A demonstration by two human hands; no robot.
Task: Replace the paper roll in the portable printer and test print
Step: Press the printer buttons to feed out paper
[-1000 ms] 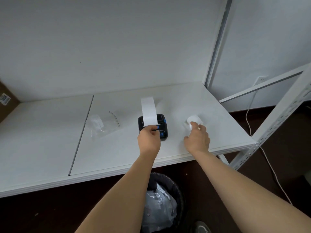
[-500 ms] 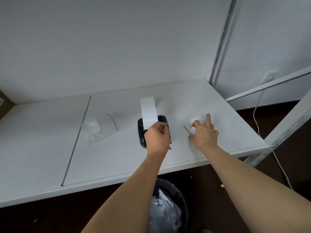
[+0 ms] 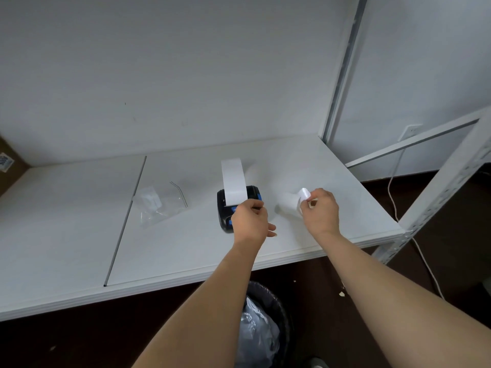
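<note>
A small black printer (image 3: 223,205) with blue buttons sits on the white shelf board (image 3: 186,248). A long white paper strip (image 3: 233,181) rises from its top and curls backward. My left hand (image 3: 251,223) rests over the printer's near side, fingers bent around its front right part, at the foot of the strip. To the right, my right hand (image 3: 318,211) pinches a small white paper roll (image 3: 303,195) lifted slightly off the board, with a loose strip of paper (image 3: 287,207) trailing down to the left of it.
A clear plastic bag (image 3: 156,204) lies on the board left of the printer. A black bin with a plastic liner (image 3: 261,330) stands under the front edge. A white rack post (image 3: 446,187) and a white cable (image 3: 393,187) are at the right.
My right hand has lifted the small roll off the board and its paper now trails loose. My left hand has stayed on the printer, shifting a little over its front.
</note>
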